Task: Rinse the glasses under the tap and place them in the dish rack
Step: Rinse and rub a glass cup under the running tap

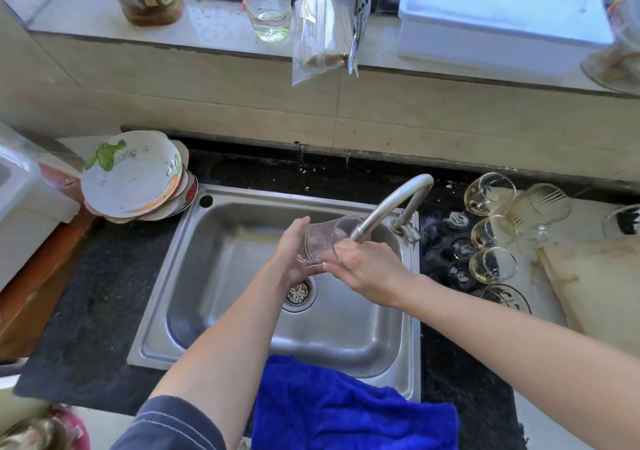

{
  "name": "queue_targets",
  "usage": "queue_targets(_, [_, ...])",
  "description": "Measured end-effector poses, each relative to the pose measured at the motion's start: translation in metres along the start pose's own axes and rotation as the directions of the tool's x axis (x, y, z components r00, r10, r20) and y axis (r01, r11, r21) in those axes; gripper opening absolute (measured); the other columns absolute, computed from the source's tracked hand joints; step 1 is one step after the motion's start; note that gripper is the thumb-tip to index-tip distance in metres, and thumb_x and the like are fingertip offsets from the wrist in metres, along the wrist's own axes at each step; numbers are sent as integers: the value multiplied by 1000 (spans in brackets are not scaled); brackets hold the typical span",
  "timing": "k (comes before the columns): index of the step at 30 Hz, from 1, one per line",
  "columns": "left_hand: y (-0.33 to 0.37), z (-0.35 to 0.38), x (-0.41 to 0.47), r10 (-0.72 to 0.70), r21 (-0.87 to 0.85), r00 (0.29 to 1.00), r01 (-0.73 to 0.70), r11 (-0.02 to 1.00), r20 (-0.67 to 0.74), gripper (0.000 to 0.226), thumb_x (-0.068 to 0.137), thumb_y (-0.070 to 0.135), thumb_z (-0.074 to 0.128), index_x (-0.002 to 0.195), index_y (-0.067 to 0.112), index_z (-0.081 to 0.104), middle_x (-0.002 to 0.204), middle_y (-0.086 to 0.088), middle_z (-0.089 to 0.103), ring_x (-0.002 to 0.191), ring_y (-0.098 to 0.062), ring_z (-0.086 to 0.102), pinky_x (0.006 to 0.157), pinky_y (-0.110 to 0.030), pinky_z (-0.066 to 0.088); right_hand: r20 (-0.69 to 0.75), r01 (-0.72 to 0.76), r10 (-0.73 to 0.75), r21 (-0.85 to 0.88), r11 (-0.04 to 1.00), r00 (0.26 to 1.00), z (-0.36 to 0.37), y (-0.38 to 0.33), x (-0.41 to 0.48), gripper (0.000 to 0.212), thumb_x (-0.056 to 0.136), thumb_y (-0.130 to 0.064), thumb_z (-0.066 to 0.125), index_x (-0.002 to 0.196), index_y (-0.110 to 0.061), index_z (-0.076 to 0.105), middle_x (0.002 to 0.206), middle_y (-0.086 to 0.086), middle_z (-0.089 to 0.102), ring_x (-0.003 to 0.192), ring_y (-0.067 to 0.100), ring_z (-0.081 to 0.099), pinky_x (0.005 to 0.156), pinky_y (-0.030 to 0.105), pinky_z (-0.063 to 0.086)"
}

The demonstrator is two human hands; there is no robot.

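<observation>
A clear glass (320, 240) lies on its side over the steel sink (242, 311), its mouth just under the spout of the tap (391, 205). My left hand (289, 252) grips the glass around its base end. My right hand (367, 268) holds the mouth end, fingers curled at the rim. I cannot tell whether water is running. Several stemmed glasses (491, 238) lie on their sides on the counter right of the sink, some with yellowish dregs. No dish rack is clearly in view.
A stack of plates and bowls (135, 176) leans at the sink's back left corner. A blue cloth (339, 408) drapes over the sink's front edge. A wooden board (599, 283) lies at the right. Bottles and a white box (502, 17) sit on the windowsill.
</observation>
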State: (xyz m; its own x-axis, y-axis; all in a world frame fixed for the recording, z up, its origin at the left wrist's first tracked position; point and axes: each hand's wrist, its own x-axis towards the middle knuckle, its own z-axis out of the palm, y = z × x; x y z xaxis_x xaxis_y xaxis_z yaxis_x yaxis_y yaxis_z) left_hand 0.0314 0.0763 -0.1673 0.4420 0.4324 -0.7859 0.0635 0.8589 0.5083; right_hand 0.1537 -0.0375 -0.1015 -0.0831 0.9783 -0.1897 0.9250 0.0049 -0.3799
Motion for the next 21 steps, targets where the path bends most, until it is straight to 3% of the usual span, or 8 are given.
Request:
queue_targets(4, [10,-12,4,-28,163,995,43,986,-94,34,85,44,54,94,14,66,79,-9,68,75,-27,64,81,-43,52,20,222,-223,26,975,975,0,20,-20,48,88,-21,38,131,-15,58,134,4,58,126,23,52,93,39,51])
queue_targets(8, [9,-1,0,-88,275,994,104,956,-68,49,78,49,57,110,13,65,93,-9,68,79,-28,65,73,-40,56,149,253,-226,-192,948,963,1,15,-5,54,83,-2,48,135,-14,50,132,3,52,125,24,47,80,40,53])
queue_targets(11, [15,-13,5,-82,311,991,112,944,-106,45,79,48,56,110,16,64,103,-10,65,79,-28,65,71,-41,56,188,339,-302,-209,917,935,-5,28,-16,68,83,6,50,147,-14,37,152,3,38,143,21,30,83,40,49])
queue_targets(13, [15,-12,4,-113,319,986,147,936,-124,47,80,48,55,110,14,64,96,-13,67,75,-29,64,68,-39,56,221,337,-285,-252,907,933,-8,26,-14,68,80,0,54,146,-14,39,152,3,38,144,19,28,87,39,49])
queue_targets(16, [11,3,-6,-134,309,987,155,938,-88,38,85,45,53,101,11,61,88,-13,62,64,-28,60,67,-38,53,268,220,-162,-200,955,950,-12,11,-3,47,80,-24,60,125,-12,52,128,3,51,121,22,48,85,36,50])
queue_targets(17, [10,1,-4,-122,277,988,144,950,-96,39,85,44,54,103,10,59,91,-14,61,63,-29,60,67,-40,53,283,189,-139,-159,969,949,-15,11,-4,48,81,-30,61,124,-13,50,130,2,50,121,22,48,88,35,48])
queue_targets(19, [11,-11,1,-114,219,986,139,966,-120,46,83,46,53,110,9,59,98,-15,62,68,-31,63,74,-45,54,300,164,-124,-110,980,946,-20,14,-12,64,86,-39,59,143,-18,38,151,-3,37,138,18,34,103,36,41])
queue_targets(21, [9,-16,4,-130,182,982,153,971,-136,50,84,49,49,112,9,62,96,-15,66,73,-32,63,80,-46,53,271,123,-79,-150,981,959,-22,14,-13,65,93,-44,51,149,-20,30,154,0,35,138,20,35,104,38,40])
